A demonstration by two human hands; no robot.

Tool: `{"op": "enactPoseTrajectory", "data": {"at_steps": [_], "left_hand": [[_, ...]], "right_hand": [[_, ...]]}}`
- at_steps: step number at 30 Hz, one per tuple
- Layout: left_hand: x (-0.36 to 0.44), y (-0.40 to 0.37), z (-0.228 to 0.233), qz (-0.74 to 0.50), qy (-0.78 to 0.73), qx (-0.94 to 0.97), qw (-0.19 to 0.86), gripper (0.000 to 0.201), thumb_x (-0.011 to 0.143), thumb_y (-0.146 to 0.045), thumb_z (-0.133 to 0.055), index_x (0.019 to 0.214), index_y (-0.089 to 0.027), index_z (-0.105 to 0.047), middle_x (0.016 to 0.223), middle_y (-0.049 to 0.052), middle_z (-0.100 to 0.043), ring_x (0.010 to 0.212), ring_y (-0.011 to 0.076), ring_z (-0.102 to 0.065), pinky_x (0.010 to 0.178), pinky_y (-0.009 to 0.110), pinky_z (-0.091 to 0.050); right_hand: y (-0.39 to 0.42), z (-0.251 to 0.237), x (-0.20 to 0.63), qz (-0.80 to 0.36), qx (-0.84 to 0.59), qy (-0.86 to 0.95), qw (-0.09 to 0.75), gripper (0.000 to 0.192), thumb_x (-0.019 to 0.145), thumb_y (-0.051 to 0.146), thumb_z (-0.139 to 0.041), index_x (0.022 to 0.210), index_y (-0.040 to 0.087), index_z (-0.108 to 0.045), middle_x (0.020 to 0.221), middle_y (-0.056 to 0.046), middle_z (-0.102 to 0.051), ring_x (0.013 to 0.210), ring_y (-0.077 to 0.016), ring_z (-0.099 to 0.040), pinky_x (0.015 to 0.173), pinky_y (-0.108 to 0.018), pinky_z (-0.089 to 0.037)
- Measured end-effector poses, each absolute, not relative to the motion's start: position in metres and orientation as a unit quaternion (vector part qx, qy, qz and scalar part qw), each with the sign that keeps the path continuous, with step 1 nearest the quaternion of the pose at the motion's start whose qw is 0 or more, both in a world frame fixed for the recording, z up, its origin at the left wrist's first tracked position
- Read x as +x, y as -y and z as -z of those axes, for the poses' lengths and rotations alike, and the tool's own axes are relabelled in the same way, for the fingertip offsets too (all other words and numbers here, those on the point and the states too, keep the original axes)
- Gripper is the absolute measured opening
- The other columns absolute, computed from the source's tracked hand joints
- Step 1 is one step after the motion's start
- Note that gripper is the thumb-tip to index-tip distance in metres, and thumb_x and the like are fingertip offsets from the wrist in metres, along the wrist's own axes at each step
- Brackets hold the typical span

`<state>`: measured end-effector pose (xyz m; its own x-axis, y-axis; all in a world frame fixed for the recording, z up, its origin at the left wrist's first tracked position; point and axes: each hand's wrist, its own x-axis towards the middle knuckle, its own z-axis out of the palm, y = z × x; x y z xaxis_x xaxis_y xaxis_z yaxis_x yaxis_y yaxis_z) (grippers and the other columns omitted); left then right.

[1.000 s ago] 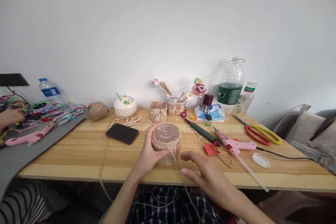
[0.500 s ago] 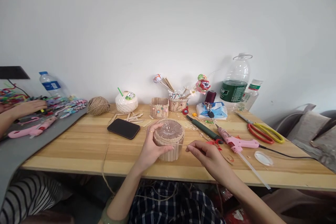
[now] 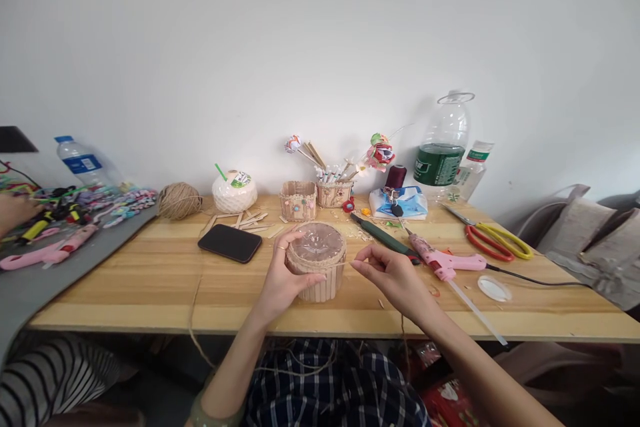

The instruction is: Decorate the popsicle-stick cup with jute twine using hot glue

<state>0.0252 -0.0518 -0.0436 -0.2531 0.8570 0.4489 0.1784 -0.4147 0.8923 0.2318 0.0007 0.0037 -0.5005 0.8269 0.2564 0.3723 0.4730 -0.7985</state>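
Twine runs in a short, nearly level line from just below the top of a round, stick-sided container to the wearer's right hand, whose thumb and forefinger are pinched together on it. The left hand curves around the container's left side, opened to its width, thumb across the front, covering some sticks. The container sits on the wooden table, centrally, near the front edge; glare on its clear top makes the inside hard to read. Behind the right hand, a dark green tool is partly hidden. At far left, another person's hand is blurred and cut off; its grip cannot be told.
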Motion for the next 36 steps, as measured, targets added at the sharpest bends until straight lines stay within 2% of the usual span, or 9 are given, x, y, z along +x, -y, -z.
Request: {"op": "enactPoseTrajectory", "data": {"at_steps": [5, 16, 22, 25, 28, 31, 34, 36], "left_hand": [[0.025, 0.052, 0.043, -0.638, -0.475, 0.544, 0.268, 0.07, 0.057, -0.036, -0.085, 0.115, -0.023, -0.049, 0.136, 0.01, -0.042, 0.13, 0.0298, -0.04, 0.109, 0.042, -0.029], [0.022, 0.051, 0.045, -0.636, -0.477, 0.535, 0.285, 0.071, 0.055, -0.033, -0.085, 0.115, -0.023, -0.05, 0.135, 0.01, -0.043, 0.13, 0.0304, -0.04, 0.109, 0.043, -0.029], [0.02, 0.052, 0.041, -0.629, -0.467, 0.532, 0.321, 0.071, 0.056, -0.031, -0.084, 0.117, -0.024, -0.047, 0.135, 0.008, -0.044, 0.125, 0.0284, -0.046, 0.106, 0.041, -0.035], [0.02, 0.055, 0.036, -0.621, -0.466, 0.532, 0.339, 0.066, 0.061, -0.033, -0.08, 0.117, -0.024, -0.048, 0.133, 0.008, -0.048, 0.122, 0.0273, -0.05, 0.104, 0.039, -0.038], [0.023, 0.057, 0.029, -0.619, -0.482, 0.519, 0.34, 0.056, 0.067, -0.036, -0.073, 0.114, -0.022, -0.049, 0.127, 0.008, -0.053, 0.119, 0.0273, -0.052, 0.102, 0.041, -0.039], [0.03, 0.057, 0.023, -0.618, -0.509, 0.503, 0.325, 0.055, 0.064, -0.033, -0.074, 0.111, -0.022, -0.048, 0.125, 0.008, -0.054, 0.117, 0.0274, -0.052, 0.102, 0.042, -0.038], [0.035, 0.057, 0.02, -0.616, -0.529, 0.495, 0.31, 0.056, 0.062, -0.03, -0.075, 0.11, -0.023, -0.047, 0.123, 0.007, -0.054, 0.117, 0.0265, -0.052, 0.102, 0.041, -0.038], [0.036, 0.056, 0.02, -0.613, -0.537, 0.493, 0.305, 0.056, 0.062, -0.029, -0.075, 0.11, -0.023, -0.046, 0.122, 0.007, -0.053, 0.116, 0.0259, -0.053, 0.101, 0.041, -0.038]], "right_hand": [[-0.006, -0.007, 0.23, -0.35, -0.38, 0.793, 0.323, 0.027, 0.08, 0.045, -0.054, 0.071, 0.019, -0.056, 0.055, 0.005, -0.039, 0.053, -0.0114, -0.035, 0.05, -0.025, -0.025], [-0.016, -0.01, 0.227, -0.353, -0.373, 0.793, 0.328, 0.024, 0.079, 0.041, -0.056, 0.073, 0.019, -0.059, 0.059, 0.003, -0.045, 0.056, -0.0118, -0.038, 0.052, -0.025, -0.027], [-0.021, -0.006, 0.226, -0.352, -0.364, 0.79, 0.345, 0.024, 0.08, 0.041, -0.058, 0.072, 0.019, -0.06, 0.056, 0.005, -0.042, 0.053, -0.011, -0.038, 0.049, -0.024, -0.027], [-0.024, -0.003, 0.224, -0.356, -0.35, 0.791, 0.352, 0.023, 0.08, 0.04, -0.058, 0.074, 0.019, -0.06, 0.057, 0.004, -0.047, 0.054, -0.0114, -0.041, 0.051, -0.024, -0.03], [-0.026, -0.002, 0.222, -0.362, -0.329, 0.795, 0.359, 0.02, 0.081, 0.038, -0.058, 0.075, 0.019, -0.059, 0.066, 0.001, -0.057, 0.062, -0.0136, -0.05, 0.057, -0.025, -0.037], [-0.025, -0.003, 0.221, -0.361, -0.306, 0.796, 0.378, 0.017, 0.08, 0.036, -0.059, 0.073, 0.02, -0.058, 0.085, -0.004, -0.063, 0.083, -0.0181, -0.057, 0.076, -0.031, -0.043], [-0.024, -0.005, 0.222, -0.372, -0.286, 0.792, 0.39, 0.018, 0.08, 0.035, -0.061, 0.071, 0.02, -0.056, 0.111, -0.009, -0.062, 0.108, -0.0221, -0.056, 0.097, -0.037, -0.037], [-0.023, -0.006, 0.222, -0.391, -0.276, 0.789, 0.385, 0.019, 0.081, 0.035, -0.06, 0.069, 0.02, -0.054, 0.117, -0.01, -0.061, 0.112, -0.0228, -0.056, 0.099, -0.039, -0.036]]}}
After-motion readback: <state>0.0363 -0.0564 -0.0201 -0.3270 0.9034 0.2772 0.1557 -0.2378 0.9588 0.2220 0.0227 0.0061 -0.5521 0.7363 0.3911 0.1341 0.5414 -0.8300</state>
